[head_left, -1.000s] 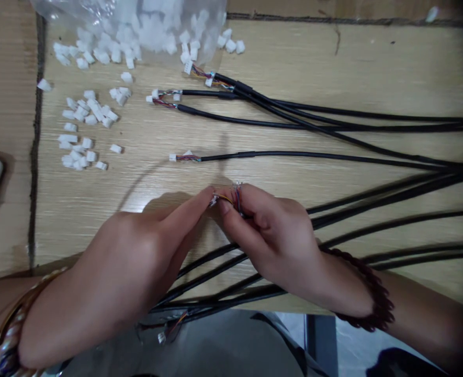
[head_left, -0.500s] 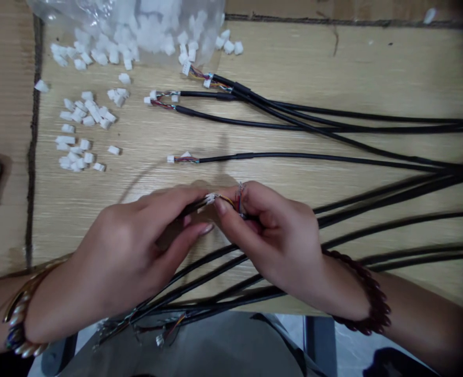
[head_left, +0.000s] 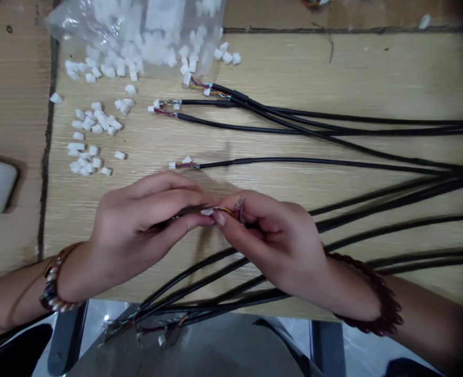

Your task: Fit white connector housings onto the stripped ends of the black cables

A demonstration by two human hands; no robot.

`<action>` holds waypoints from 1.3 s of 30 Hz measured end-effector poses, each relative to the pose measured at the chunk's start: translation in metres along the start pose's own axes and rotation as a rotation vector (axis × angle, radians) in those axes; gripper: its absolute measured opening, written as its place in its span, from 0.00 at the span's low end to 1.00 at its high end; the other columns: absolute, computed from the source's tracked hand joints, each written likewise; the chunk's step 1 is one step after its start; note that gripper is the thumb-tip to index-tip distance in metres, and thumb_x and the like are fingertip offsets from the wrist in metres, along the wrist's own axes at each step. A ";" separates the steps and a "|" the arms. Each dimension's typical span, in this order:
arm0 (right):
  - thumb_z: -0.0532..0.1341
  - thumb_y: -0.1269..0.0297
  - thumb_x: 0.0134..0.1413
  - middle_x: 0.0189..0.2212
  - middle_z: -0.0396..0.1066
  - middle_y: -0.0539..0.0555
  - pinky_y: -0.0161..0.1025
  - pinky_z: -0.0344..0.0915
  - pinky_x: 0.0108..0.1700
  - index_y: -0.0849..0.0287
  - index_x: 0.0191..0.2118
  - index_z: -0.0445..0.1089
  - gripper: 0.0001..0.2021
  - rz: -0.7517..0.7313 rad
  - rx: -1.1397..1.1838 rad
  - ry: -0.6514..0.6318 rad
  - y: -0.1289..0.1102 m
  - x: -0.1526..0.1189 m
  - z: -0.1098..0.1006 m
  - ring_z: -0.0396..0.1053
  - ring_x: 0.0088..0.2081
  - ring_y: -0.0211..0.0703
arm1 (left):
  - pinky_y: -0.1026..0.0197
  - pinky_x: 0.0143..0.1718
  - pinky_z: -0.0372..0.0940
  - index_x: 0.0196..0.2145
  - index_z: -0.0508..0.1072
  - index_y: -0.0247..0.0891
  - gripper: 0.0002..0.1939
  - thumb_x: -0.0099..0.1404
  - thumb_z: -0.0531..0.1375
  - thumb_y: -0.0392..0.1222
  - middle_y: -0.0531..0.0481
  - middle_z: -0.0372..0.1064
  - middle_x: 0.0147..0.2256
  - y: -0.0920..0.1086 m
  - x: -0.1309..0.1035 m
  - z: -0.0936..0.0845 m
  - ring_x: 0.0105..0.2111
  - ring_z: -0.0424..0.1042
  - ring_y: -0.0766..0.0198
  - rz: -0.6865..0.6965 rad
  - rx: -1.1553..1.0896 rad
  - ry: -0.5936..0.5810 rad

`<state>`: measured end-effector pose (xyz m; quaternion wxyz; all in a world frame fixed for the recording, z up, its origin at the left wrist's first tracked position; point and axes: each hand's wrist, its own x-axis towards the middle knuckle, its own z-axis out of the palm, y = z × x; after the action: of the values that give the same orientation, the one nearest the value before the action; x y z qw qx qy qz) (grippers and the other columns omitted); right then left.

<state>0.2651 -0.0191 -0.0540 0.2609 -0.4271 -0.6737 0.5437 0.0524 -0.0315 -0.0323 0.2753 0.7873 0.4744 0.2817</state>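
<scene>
My left hand is closed, with thumb and fingers pinched on a thin dark tool that looks like tweezers. Most of that tool is hidden by the fingers. At its tip is a small white connector, pressed between both hands. From the connector, thin coloured wires run into my right hand, which is closed on them with thumb and forefinger. Other bare wire ends stick up above the right forefinger. The cable they come from is mostly hidden in the right palm.
Loose white connectors lie in piles at left, below a clear plastic bag of more. Several black cables with white-connector ends run off to the right. More cables pass under my right hand, their wire ends over the table's front edge.
My left thumb has closed up against the fingers and the white connector, where there was a gap before. The right hand keeps its hold. The whole view has shifted slightly.
</scene>
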 end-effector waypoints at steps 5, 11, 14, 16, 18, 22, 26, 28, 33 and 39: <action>0.58 0.63 0.68 0.24 0.64 0.48 0.34 0.55 0.27 0.57 0.28 0.64 0.14 -0.022 -0.007 -0.015 -0.003 -0.001 -0.001 0.58 0.27 0.34 | 0.60 0.43 0.79 0.42 0.79 0.43 0.04 0.72 0.64 0.35 0.52 0.82 0.39 -0.005 -0.004 0.000 0.40 0.82 0.62 0.023 -0.021 -0.016; 0.58 0.65 0.69 0.23 0.61 0.46 0.34 0.55 0.27 0.57 0.29 0.64 0.13 -0.073 -0.003 -0.045 -0.002 -0.003 -0.003 0.57 0.26 0.33 | 0.59 0.45 0.79 0.44 0.77 0.43 0.05 0.73 0.63 0.35 0.50 0.82 0.42 -0.002 -0.005 0.000 0.42 0.82 0.61 0.054 0.012 -0.019; 0.58 0.67 0.69 0.22 0.56 0.44 0.34 0.52 0.26 0.57 0.28 0.62 0.14 -0.125 -0.026 -0.033 -0.002 -0.004 -0.003 0.53 0.24 0.32 | 0.60 0.45 0.79 0.45 0.77 0.43 0.05 0.74 0.62 0.36 0.50 0.81 0.43 0.000 -0.006 -0.001 0.43 0.82 0.61 0.044 0.024 -0.022; 0.57 0.68 0.70 0.22 0.55 0.43 0.35 0.50 0.25 0.56 0.27 0.60 0.16 -0.143 -0.046 -0.031 -0.003 -0.004 -0.003 0.51 0.23 0.32 | 0.60 0.46 0.79 0.45 0.77 0.44 0.05 0.74 0.62 0.36 0.50 0.81 0.44 0.001 -0.007 -0.002 0.44 0.82 0.62 0.040 0.029 -0.029; 0.57 0.68 0.70 0.21 0.53 0.43 0.35 0.49 0.25 0.56 0.27 0.58 0.17 -0.154 -0.066 -0.036 -0.003 -0.004 -0.004 0.50 0.22 0.32 | 0.61 0.47 0.79 0.46 0.77 0.43 0.05 0.74 0.62 0.36 0.50 0.81 0.44 0.002 -0.007 -0.003 0.44 0.82 0.62 0.037 0.041 -0.040; 0.57 0.68 0.70 0.20 0.51 0.42 0.36 0.47 0.24 0.55 0.27 0.57 0.17 -0.170 -0.080 -0.046 -0.004 -0.004 -0.006 0.48 0.21 0.32 | 0.64 0.47 0.78 0.46 0.76 0.42 0.05 0.73 0.63 0.36 0.49 0.81 0.44 0.003 -0.008 -0.003 0.44 0.82 0.63 0.046 0.045 -0.029; 0.58 0.68 0.70 0.20 0.51 0.43 0.36 0.48 0.24 0.56 0.26 0.58 0.17 -0.187 -0.049 -0.054 -0.004 -0.003 -0.007 0.48 0.22 0.32 | 0.64 0.48 0.78 0.47 0.76 0.42 0.07 0.73 0.62 0.34 0.49 0.81 0.46 0.003 -0.010 -0.003 0.45 0.82 0.63 0.031 0.050 -0.044; 0.58 0.68 0.70 0.20 0.54 0.43 0.36 0.49 0.24 0.56 0.28 0.60 0.16 -0.186 -0.045 -0.058 -0.005 -0.003 -0.007 0.50 0.21 0.31 | 0.64 0.49 0.78 0.48 0.76 0.43 0.09 0.73 0.62 0.33 0.51 0.81 0.47 0.002 -0.012 -0.003 0.46 0.82 0.63 0.036 0.053 -0.044; 0.60 0.68 0.68 0.22 0.62 0.44 0.35 0.53 0.24 0.56 0.28 0.62 0.14 -0.207 -0.033 -0.003 -0.007 -0.004 -0.004 0.55 0.23 0.31 | 0.64 0.50 0.78 0.50 0.76 0.43 0.12 0.73 0.60 0.31 0.50 0.82 0.48 -0.004 -0.014 -0.010 0.47 0.82 0.63 0.060 0.036 -0.091; 0.60 0.67 0.68 0.25 0.69 0.48 0.33 0.60 0.27 0.57 0.29 0.66 0.12 -0.111 0.126 0.004 -0.008 -0.005 -0.001 0.62 0.26 0.32 | 0.65 0.49 0.79 0.54 0.76 0.42 0.15 0.72 0.60 0.32 0.47 0.81 0.52 -0.010 -0.015 -0.023 0.49 0.82 0.61 0.116 0.071 -0.203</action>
<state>0.2658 -0.0239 -0.0451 0.3183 -0.3730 -0.6604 0.5687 0.0250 -0.0373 -0.0261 0.2770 0.8472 0.4073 0.1991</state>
